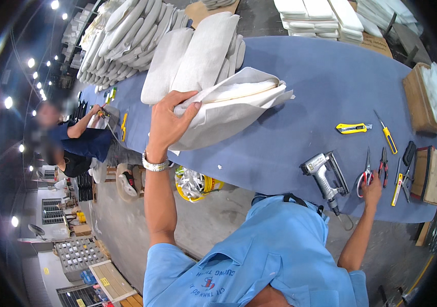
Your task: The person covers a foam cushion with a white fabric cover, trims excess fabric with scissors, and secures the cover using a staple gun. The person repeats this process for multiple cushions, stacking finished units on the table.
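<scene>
My left hand (pixel 170 122) grips the near end of a pale grey fabric cushion cover with white padding inside (pixel 233 105), lying on the blue table (pixel 315 87). A silver watch sits on that wrist. My right hand (pixel 372 188) rests at the table's right end on the red-handled scissors (pixel 365 171), fingers closing over the handles. A grey pneumatic staple gun (pixel 325 174) lies just left of that hand. Red pliers (pixel 383 165) lie just beside the scissors.
Finished grey cushions (pixel 193 56) are stacked behind the cover, more at far left (pixel 121 41). White foam slabs (pixel 320 18) lie at the back. A yellow utility knife (pixel 352 128), a screwdriver (pixel 387 134) and wooden boxes (pixel 423 97) sit on the right. Another person (pixel 80 138) works at left.
</scene>
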Action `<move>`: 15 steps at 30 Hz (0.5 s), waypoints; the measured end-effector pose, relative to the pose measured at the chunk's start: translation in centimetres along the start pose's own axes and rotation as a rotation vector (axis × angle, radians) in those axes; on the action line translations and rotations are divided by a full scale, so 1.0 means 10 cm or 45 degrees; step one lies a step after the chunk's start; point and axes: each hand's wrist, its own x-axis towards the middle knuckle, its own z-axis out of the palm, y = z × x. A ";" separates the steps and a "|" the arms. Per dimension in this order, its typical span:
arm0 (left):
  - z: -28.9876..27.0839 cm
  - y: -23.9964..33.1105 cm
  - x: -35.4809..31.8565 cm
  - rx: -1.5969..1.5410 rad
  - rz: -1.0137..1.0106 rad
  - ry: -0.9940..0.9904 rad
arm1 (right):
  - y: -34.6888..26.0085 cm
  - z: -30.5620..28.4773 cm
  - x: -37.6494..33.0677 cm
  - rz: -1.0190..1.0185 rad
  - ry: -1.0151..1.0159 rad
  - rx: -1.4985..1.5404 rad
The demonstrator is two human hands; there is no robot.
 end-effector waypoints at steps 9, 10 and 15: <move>-0.09 -0.07 -0.18 -0.350 -0.316 -0.303 | -1.50 -1.37 -0.04 -0.170 -0.284 1.180; -0.08 -0.05 -0.17 -0.375 -0.325 -0.314 | -1.66 -1.39 0.04 -0.261 -0.396 1.150; -0.06 0.05 -0.19 -0.417 -0.301 -0.334 | -3.00 -1.78 0.16 -1.219 -0.599 0.941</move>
